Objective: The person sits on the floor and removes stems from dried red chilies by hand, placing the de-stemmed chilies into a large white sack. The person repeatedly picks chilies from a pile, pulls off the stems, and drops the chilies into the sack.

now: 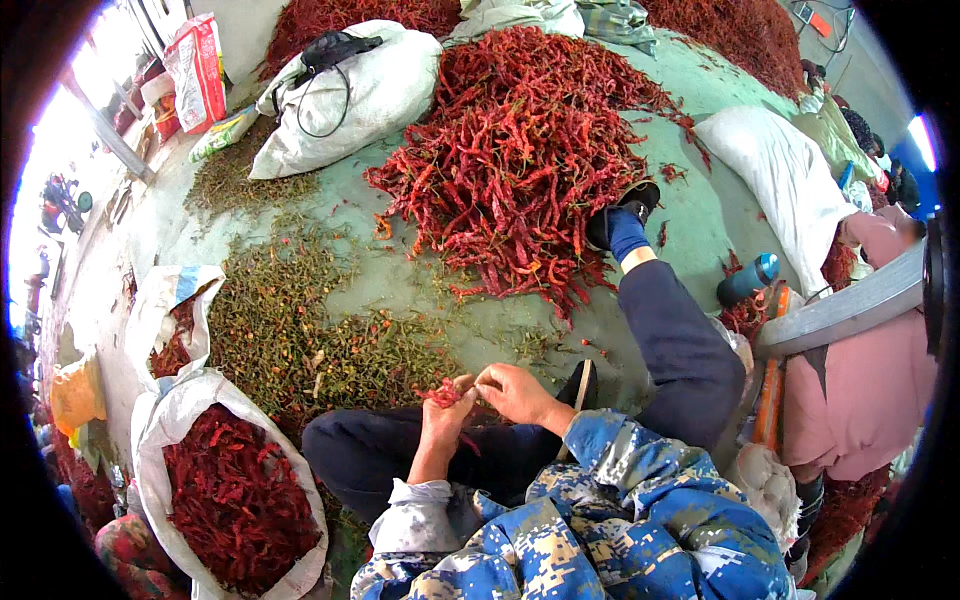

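My left hand (448, 420) holds a small bunch of dried red chilli peppers (442, 393) above my bent leg. The fingertips of my right hand (514, 391) meet those of my left beside the bunch; whether they pinch a stem is too small to tell. A large heap of red chillies (525, 157) lies on the green floor in front of me, against my outstretched foot. Loose green-brown chilli stems (322, 360) cover the floor at the left and centre. An upright white woven sack (319, 517) of red chillies stands at my left side.
Full white sacks (375, 82) lie behind the stems and at the right (780, 172). A blue bottle (748, 279) is right of my leg. A person in pink (855, 390) sits close at my right, near a curved metal bar (840, 304). More chilli heaps (727, 37) lie farther back.
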Demonstrator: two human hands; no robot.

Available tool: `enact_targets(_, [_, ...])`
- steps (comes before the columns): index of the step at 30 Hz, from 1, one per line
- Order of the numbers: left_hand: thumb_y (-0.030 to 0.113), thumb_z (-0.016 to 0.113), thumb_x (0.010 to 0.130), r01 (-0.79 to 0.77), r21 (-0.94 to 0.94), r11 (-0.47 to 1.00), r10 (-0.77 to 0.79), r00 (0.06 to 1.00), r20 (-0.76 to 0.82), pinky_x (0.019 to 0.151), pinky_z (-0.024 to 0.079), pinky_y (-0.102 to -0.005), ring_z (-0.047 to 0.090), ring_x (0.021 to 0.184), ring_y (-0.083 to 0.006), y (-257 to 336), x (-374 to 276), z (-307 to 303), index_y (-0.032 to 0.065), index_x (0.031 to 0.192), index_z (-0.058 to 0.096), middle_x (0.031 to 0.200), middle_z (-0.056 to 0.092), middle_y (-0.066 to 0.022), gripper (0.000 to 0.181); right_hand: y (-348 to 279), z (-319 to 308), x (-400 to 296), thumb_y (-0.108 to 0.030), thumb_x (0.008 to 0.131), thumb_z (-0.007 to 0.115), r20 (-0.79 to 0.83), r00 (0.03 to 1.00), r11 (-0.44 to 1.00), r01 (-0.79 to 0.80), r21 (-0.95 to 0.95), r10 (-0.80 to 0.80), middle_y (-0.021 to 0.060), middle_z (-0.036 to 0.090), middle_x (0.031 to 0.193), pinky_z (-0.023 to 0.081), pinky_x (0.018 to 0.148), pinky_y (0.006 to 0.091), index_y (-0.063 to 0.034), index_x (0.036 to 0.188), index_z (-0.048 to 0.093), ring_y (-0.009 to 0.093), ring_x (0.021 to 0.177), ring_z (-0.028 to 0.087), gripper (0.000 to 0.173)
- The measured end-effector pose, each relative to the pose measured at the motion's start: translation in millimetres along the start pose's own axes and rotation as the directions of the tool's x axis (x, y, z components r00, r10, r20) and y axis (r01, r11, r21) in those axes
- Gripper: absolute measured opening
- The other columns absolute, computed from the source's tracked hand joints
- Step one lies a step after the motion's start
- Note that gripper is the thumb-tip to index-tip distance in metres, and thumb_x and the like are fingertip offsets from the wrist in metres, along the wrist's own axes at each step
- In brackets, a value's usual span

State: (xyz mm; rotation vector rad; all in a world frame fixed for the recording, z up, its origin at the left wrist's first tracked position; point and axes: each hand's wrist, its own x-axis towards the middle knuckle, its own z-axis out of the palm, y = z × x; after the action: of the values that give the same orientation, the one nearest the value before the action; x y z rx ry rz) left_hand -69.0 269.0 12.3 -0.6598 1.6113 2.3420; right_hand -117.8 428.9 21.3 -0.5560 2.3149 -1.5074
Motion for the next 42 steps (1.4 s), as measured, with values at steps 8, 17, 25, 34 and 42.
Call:
enact_targets(8, [0.012,0.067,0.087,0.002,-0.185,0.983,-0.031,0.987,-0.156,0.049,0.036,-0.0207,0.046,0.056,-0.0057,6,4,-3,0.0045,0.101,0.064,0.074,0.055,0.0037,0.016,10,-19,39,-0.018,0.089,0.057,-0.028,0.996,0.997,-0.082,0.009,0.082,0.0146,0.064,0.092,0.050,0.073,0.0387,-0.0014,0.099,0.062,0.032,0.084,0.062,0.020])
enact_targets(17, [0.013,0.066,0.087,0.052,-0.265,0.963,-0.084,0.990,-0.110,0.050,0.036,-0.0242,0.047,0.062,-0.0073,9,18,1,0.0112,0.090,0.061,0.074,0.051,0.0053,0.006,66,-25,154,-0.010,0.085,0.060,-0.059,0.997,0.571,-0.072,-0.818,0.041,0.0161,0.056,0.097,0.050,0.074,0.0445,-0.0032,0.100,0.056,0.033,0.089,0.059,0.017])
enact_targets(25, [0.012,0.064,0.088,0.023,-0.242,0.970,-0.060,0.987,-0.147,0.049,0.037,-0.0244,0.048,0.061,-0.0078,-2,26,-5,0.0090,0.091,0.061,0.074,0.052,0.0033,0.006,57,-31,116,-0.020,0.085,0.064,-0.061,0.990,0.711,0.051,-0.702,-0.131,0.0138,0.059,0.095,0.049,0.070,0.0441,-0.0076,0.098,0.056,0.033,0.086,0.060,0.020])
enact_targets(34, [0.012,0.063,0.089,-0.004,-0.141,0.990,-0.007,0.997,-0.074,0.052,0.041,-0.0238,0.051,0.063,-0.0079,-6,25,0,0.0066,0.098,0.063,0.081,0.060,0.0015,0.011,-9,-8,22,-0.023,0.083,0.066,0.027,0.999,0.959,0.036,-0.282,-0.030,0.0156,0.064,0.086,0.049,0.068,0.0419,-0.0034,0.098,0.056,0.035,0.080,0.062,0.026])
enact_targets(42, [0.011,0.065,0.086,-0.003,-0.193,0.981,-0.028,0.987,-0.156,0.048,0.036,-0.0230,0.050,0.060,-0.0068,11,18,5,0.0111,0.089,0.062,0.077,0.060,0.0022,0.004,4,-27,24,-0.030,0.087,0.061,0.057,0.996,0.975,0.075,-0.207,-0.065,0.0166,0.063,0.092,0.049,0.077,0.0426,-0.0037,0.106,0.060,0.035,0.089,0.061,0.033])
